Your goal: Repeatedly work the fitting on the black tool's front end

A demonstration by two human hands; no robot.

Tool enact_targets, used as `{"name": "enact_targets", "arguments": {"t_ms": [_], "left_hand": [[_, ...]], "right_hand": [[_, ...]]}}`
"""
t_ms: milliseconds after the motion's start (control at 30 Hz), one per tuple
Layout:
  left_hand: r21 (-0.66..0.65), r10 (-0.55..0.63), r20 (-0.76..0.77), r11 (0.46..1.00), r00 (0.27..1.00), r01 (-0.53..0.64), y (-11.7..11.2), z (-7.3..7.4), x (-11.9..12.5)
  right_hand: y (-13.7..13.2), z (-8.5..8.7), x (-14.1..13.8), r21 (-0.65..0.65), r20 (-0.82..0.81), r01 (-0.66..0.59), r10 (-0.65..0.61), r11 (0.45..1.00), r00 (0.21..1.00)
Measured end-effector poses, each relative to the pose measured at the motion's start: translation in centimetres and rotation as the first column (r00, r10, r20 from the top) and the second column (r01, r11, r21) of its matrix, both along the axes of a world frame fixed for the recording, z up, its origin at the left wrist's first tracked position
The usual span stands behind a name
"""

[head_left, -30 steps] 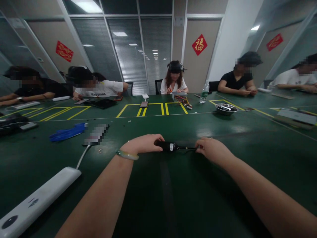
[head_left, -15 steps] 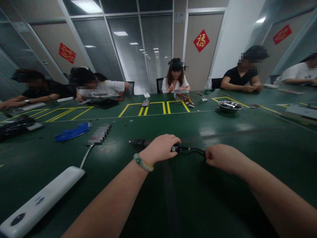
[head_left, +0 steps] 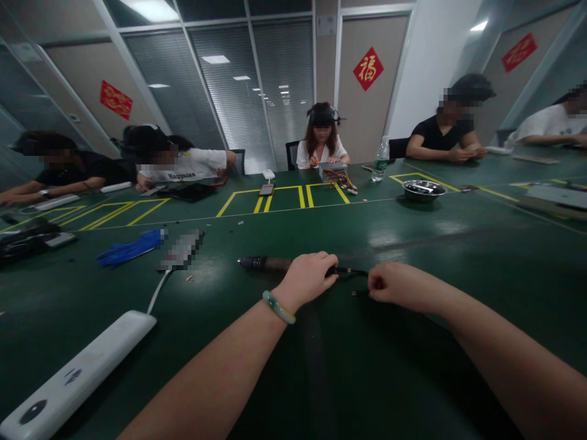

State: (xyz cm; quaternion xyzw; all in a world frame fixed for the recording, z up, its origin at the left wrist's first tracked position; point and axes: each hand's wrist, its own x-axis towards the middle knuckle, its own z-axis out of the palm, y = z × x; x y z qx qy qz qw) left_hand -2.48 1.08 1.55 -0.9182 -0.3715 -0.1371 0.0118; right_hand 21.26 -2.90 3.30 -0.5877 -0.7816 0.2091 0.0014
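A dark corded electric screwdriver (head_left: pixel 277 264) lies on the green table, its tip pointing left. My left hand (head_left: pixel 310 272) is closed over its rear end, with a green bangle on the wrist. From that end a black cable (head_left: pixel 352 270) runs right to my right hand (head_left: pixel 387 283), whose fingers are pinched around it. A short dark cable end (head_left: pixel 359 293) sticks out to the left below the right fingers. What lies inside that pinch is hidden.
On the left are a white power strip (head_left: pixel 85 366), a phone (head_left: pixel 182 250) and a blue glove (head_left: pixel 131 247). Farther off stand a metal bowl (head_left: pixel 424 190), a water bottle (head_left: pixel 380 162) and a grey box with coloured wires (head_left: pixel 333 171). Several people sit across the table.
My left hand has slid slightly right along the screwdriver, covering its rear end. My right hand has come left, closer to it, and a cable end now shows below its fingers.
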Motion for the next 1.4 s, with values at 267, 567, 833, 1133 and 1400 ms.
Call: {"name": "enact_targets", "arguments": {"t_ms": [267,567,833,1133,1400], "left_hand": [[0.007,-0.037,0.065,0.999,0.997,0.037,0.3,-0.6,0.2],[-0.007,-0.014,0.075,1.000,0.997,0.015,0.3,-0.8,0.3],[-0.028,-0.017,0.063,0.999,0.998,0.018,0.3,-0.6,0.1],[-0.020,-0.009,0.079,1.000,0.997,0.010,0.4,-0.9,0.2],[-0.024,0.011,0.101,1.000,0.995,-0.009,0.5,-1.2,0.3]], "right_hand": [[0.4,-0.4,-0.3,0.056,-0.009,0.041,-0.040,0.998,0.999],[0.0,-0.3,-2.0,0.108,0.036,0.102,-0.107,0.989,0.994],[0.0,-0.5,-1.7,0.149,0.109,0.102,-0.118,0.984,0.987],[0.8,-1.5,-2.9,0.483,-0.025,0.088,-0.086,0.871,0.996],[0.6,-1.8,-3.3,0.511,0.052,-0.072,0.052,0.857,0.997]]}}
